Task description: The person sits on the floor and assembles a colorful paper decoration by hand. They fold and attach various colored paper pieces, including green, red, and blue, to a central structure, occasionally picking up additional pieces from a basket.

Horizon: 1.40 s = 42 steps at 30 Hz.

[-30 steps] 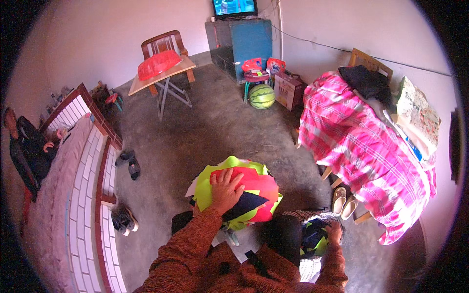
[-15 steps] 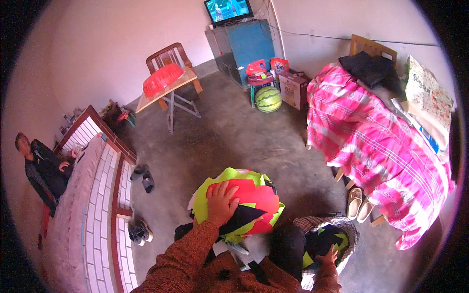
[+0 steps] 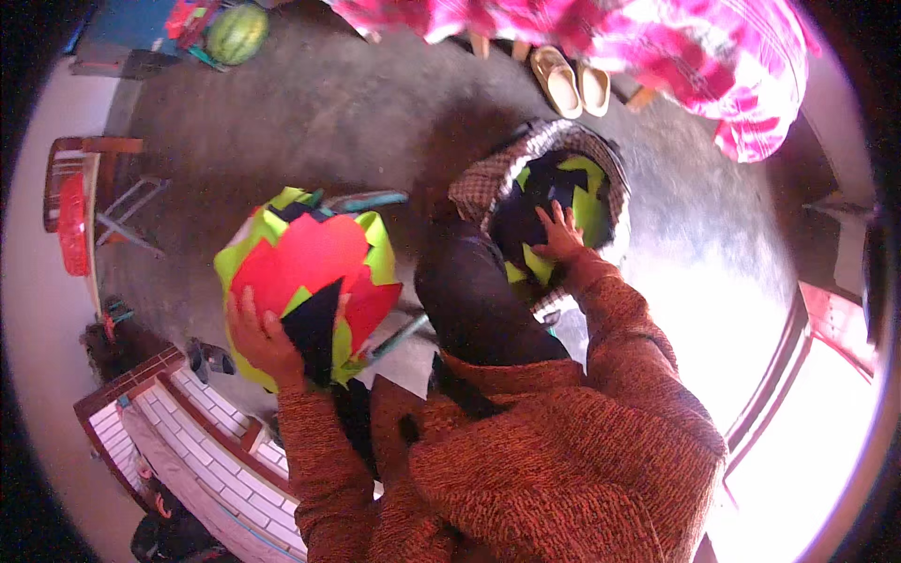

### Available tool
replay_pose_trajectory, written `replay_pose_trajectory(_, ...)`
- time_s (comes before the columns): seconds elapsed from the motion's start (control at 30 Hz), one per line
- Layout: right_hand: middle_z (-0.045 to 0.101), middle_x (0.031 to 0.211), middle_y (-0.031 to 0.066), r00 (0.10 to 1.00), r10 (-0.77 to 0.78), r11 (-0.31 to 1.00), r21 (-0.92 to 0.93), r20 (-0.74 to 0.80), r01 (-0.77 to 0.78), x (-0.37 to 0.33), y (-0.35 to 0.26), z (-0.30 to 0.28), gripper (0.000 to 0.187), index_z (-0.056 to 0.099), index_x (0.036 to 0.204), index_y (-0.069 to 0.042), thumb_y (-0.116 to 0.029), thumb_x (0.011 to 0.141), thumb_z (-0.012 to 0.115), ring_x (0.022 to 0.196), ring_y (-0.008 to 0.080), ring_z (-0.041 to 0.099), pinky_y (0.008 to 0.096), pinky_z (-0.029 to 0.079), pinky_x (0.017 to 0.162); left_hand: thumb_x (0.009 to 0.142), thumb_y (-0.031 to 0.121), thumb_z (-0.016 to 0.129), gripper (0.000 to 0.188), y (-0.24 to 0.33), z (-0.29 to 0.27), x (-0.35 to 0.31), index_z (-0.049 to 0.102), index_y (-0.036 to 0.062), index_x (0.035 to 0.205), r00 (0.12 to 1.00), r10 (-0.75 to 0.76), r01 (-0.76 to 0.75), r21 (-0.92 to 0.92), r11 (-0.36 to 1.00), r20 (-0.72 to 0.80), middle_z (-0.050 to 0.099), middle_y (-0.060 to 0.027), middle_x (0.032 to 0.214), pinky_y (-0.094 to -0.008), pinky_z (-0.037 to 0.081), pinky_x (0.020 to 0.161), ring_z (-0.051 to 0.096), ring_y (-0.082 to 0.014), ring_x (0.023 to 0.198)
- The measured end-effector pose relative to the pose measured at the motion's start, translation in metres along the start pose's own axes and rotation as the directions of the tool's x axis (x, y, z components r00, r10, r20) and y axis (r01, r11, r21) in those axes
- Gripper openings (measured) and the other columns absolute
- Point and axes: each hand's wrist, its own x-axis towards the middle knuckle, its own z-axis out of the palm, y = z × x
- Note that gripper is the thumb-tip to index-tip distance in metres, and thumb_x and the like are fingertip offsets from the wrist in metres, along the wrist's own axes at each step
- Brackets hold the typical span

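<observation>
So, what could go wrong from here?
1. Pointed edges stick out from the red, yellow-green and black pile under the left hand; loose pieces might slip to the floor.
2. Pieces overlap in the checked container at the right hand, so several could come out together.

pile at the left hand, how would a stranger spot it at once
Find the dark leg mid-picture. Left of it, the left hand touches the pile. Big red pieces set it apart from the basket, whose pieces look dark and lime.

Jagged red-lime stack (image 3: 313, 255), basketed lime-black pieces (image 3: 590, 208), both apparently cloth
</observation>
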Motion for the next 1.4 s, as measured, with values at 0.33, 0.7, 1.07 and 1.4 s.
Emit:
replay_pose_trajectory(0.33, 0.015, 0.148, 0.0214, 0.982, -0.054, 0.991, -0.131, -0.182, 0.031, -0.023, -0.022, -0.008, 0.094, 0.020, 0.144, -0.024, -0.020, 0.067, 0.073, 0.132, 0.0470, 0.018, 0.0577, 0.028, 0.102, 0.088, 0.031, 0.047, 0.043, -0.006, -0.002, -0.004, 0.052, 0.0074, 0.123, 1.000, -0.013, 0.013, -0.010, 1.000, 0.013, 0.045, -0.0209, 0.129, -0.0507, 0.026, 0.103, 0.041, -0.0392, 0.119)
replay_pose_trajectory(0.7, 0.004, 0.151, 0.0147, 0.989, 0.045, 0.898, -0.440, 0.144, 0.023, 0.076, 0.015, 0.044, 0.079, 0.021, 0.142, -0.031, -0.030, 0.076, 0.064, 0.131, 0.0522, 0.014, 0.0628, 0.044, 0.078, 0.080, 0.033, 0.055, 0.044, 0.012, 0.003, 0.012, 0.056, 0.0134, 0.119, 0.987, -0.145, 0.146, -0.003, 0.989, 0.063, 0.044, -0.0168, 0.129, -0.0509, 0.023, 0.103, 0.040, -0.0346, 0.121)
replay_pose_trajectory(1.07, 0.032, 0.139, 0.0125, 0.994, -0.104, 0.954, -0.286, -0.023, 0.093, 0.084, 0.026, 0.036, 0.045, 0.050, 0.123, -0.032, -0.021, 0.080, 0.058, 0.109, 0.0467, 0.046, 0.0518, 0.049, 0.079, 0.079, 0.032, 0.056, 0.043, 0.013, -0.004, 0.014, 0.056, 0.0145, 0.119, 0.987, -0.151, 0.151, 0.000, 0.988, 0.047, 0.044, -0.0159, 0.130, -0.0503, 0.023, 0.103, 0.039, -0.0340, 0.122)
replay_pose_trajectory(1.4, 0.062, 0.099, 0.0106, 0.958, -0.108, 0.994, -0.018, -0.266, 0.107, 0.069, 0.016, 0.014, 0.015, 0.061, 0.096, -0.017, -0.016, 0.084, 0.052, 0.092, 0.0336, 0.060, 0.0427, 0.048, 0.076, 0.081, 0.033, 0.055, 0.043, 0.010, -0.007, 0.008, 0.055, 0.0160, 0.121, 0.990, -0.139, 0.138, 0.020, 0.990, 0.027, 0.044, -0.0148, 0.130, -0.0522, 0.022, 0.103, 0.039, -0.0333, 0.122)
